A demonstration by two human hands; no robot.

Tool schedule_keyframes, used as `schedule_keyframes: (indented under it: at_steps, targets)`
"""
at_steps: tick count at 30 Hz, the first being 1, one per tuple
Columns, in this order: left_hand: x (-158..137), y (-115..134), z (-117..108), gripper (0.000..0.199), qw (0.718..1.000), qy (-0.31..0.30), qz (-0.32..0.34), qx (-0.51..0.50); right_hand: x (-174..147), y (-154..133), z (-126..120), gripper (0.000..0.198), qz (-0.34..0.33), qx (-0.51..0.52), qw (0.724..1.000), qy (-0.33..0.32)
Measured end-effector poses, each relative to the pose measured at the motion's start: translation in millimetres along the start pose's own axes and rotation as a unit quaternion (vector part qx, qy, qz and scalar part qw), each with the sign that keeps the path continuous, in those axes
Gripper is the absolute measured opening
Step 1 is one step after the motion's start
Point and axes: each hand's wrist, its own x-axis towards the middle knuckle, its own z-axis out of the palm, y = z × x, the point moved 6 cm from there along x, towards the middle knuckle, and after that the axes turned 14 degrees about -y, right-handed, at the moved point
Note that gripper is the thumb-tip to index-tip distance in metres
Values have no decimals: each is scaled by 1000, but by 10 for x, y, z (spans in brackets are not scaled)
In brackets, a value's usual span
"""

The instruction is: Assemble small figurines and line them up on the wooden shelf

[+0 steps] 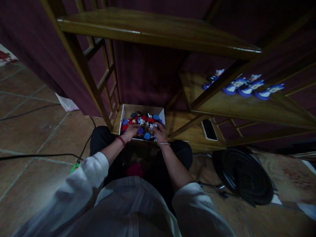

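Note:
A shallow open cardboard box with white sides sits on the low wooden shelf in front of my knees. Small toy figurines in red, blue and black, several with round bases, lie jumbled inside. My left hand, a red bead bracelet at its wrist, reaches over the near left edge. Its fingers are closed at a figurine with a purple base. At the near right corner, my right hand, with a thin bangle, has its fingers curled round a blue and white figurine. Both grips are partly hidden and dim.
Several blue and white figurines stand on a raised shelf at right. A dark phone-like slab lies on the low shelf. A wooden crossbar spans above. A black round stool is at right; cables cross the floor at left.

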Motion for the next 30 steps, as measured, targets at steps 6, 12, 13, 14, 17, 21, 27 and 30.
schedule_keyframes:
  at_steps: [6, 12, 13, 14, 17, 21, 27, 30]
  targets:
    - [-3, 22, 7, 25, 999, -28, 11, -33, 5, -6, 6, 52, -9, -1, 1000, -9]
    - [-15, 12, 12, 35, 997, -58, 27, -43, 13, 31, 12, 51, -6, 15, 1000, -8]
    - [-12, 10, 12, 36, 997, -62, 32, -46, 10, 33, 14, 51, -6, 14, 1000, -8]
    - [-7, 5, 11, 37, 996, -64, 35, -48, 6, 35, 17, 51, -6, 10, 1000, -9]
    - [12, -13, 6, 38, 996, -64, 37, -49, -1, 37, 31, 51, -2, -9, 1000, -16]
    - [19, -12, 9, 38, 996, -62, 37, -53, 17, 30, 37, 54, 0, -25, 1000, -14]
    - [-10, 17, -2, 35, 997, -42, 34, -53, 65, 0, 61, 46, -10, -64, 998, -20]
    - [-19, 27, 4, 33, 997, -46, 31, -57, 79, 20, 55, 43, 3, -72, 997, -24]
